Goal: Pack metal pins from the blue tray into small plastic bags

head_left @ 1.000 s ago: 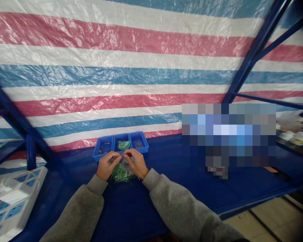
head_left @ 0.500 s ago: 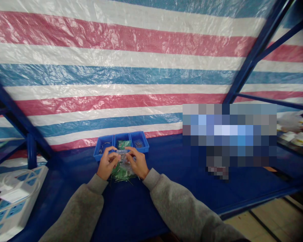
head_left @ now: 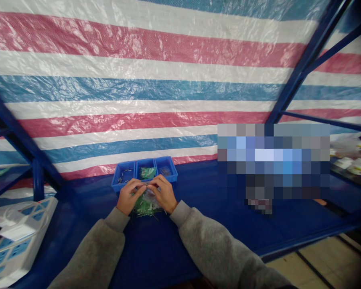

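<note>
My left hand (head_left: 131, 196) and my right hand (head_left: 164, 195) meet fingertip to fingertip just in front of a blue three-part tray (head_left: 116, 187). Both are closed in a pinch on a small clear plastic bag, mostly hidden behind the fingers now. Under and between the hands lies a heap of green pieces (head_left: 142, 208) with thin strands sticking out at its front. Some clear plastic (head_left: 151, 198) rests on that heap. In the tray, the left compartment has thin metal pieces (head_left: 126, 175), the middle one green pieces (head_left: 147, 173), the right one small greyish items (head_left: 165, 171).
A white power strip (head_left: 27, 251) with plugs and cables lies at the left on the blue table (head_left: 156, 253). A pixelated patch covers the right side, with part of a hand (head_left: 320, 202) at its edge. Blue metal posts (head_left: 37, 180) and a striped sheet (head_left: 168, 92) stand behind.
My fingertips have come together, and the clear bag that showed between them is now mostly covered. My left hand has shifted slightly right. The tray and heap stay put.
</note>
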`<state>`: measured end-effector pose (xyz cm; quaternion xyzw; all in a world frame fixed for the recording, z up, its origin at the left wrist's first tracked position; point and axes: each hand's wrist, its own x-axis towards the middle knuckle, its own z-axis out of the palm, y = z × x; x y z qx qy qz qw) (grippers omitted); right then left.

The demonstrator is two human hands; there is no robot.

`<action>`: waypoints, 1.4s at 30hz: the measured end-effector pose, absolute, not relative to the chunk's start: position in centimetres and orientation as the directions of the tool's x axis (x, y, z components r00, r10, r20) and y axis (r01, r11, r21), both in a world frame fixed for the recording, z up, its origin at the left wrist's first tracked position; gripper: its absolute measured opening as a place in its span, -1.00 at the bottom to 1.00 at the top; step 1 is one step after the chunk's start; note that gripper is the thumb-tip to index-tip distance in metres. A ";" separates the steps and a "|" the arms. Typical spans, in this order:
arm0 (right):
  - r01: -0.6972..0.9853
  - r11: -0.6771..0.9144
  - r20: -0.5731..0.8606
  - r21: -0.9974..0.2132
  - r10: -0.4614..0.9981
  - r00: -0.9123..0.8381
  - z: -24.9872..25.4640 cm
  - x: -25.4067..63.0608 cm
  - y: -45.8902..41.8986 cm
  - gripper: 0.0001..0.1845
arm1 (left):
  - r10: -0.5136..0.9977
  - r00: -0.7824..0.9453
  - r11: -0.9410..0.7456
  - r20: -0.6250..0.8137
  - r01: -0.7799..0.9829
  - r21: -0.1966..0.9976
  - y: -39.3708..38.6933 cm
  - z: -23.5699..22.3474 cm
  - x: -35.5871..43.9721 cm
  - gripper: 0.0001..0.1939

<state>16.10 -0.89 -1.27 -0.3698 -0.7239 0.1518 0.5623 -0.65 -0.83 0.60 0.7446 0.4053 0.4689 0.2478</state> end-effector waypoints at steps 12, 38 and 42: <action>0.335 0.678 0.694 -0.654 0.714 -0.092 -0.8 16.4 -1.2 -0.66 | 0.937 0.175 -0.317 0.303 0.058 0.947 -0.8 0.7 -0.3 -0.55; 0.353 0.676 0.682 -0.647 0.720 -0.129 -0.6 16.8 -0.4 -0.84 | 0.936 0.187 -0.329 0.298 0.162 0.930 -0.5 0.7 -0.5 -0.65; 0.047 0.408 0.410 -0.912 0.911 0.041 -1.0 17.1 0.9 -0.79 | 0.934 0.102 -0.355 0.343 0.146 0.923 -0.6 0.9 -0.6 -0.64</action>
